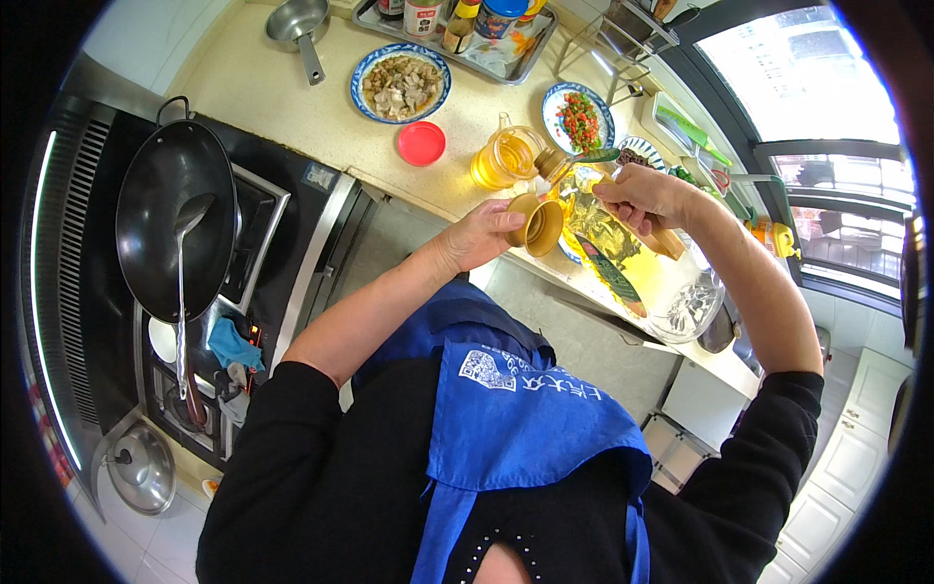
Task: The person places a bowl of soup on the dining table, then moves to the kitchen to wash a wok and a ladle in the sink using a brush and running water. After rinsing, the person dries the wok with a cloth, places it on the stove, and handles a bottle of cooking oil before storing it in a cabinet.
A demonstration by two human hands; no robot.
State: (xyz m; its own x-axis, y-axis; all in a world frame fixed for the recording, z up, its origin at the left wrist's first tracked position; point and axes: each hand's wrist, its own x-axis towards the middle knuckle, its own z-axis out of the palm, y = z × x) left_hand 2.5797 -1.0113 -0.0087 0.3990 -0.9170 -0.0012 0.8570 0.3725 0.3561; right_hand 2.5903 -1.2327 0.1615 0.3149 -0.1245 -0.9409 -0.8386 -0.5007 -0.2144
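My left hand holds a gold plastic screw cap, its hollow side facing up. My right hand grips the tan handle of a large clear plastic bottle of yellow cooking oil. That bottle is tilted, its gold-ringed neck pointing at a glass oil jug. Yellow oil partly fills the jug, which stands on the counter. Whether oil is flowing cannot be made out. A red round lid lies on the counter left of the jug.
Beyond the jug sit a plate of sliced meat and a plate of chopped peppers. A metal tray carries seasoning containers. A saucepan is at the back left. On the left stove rests a black wok with a metal ladle.
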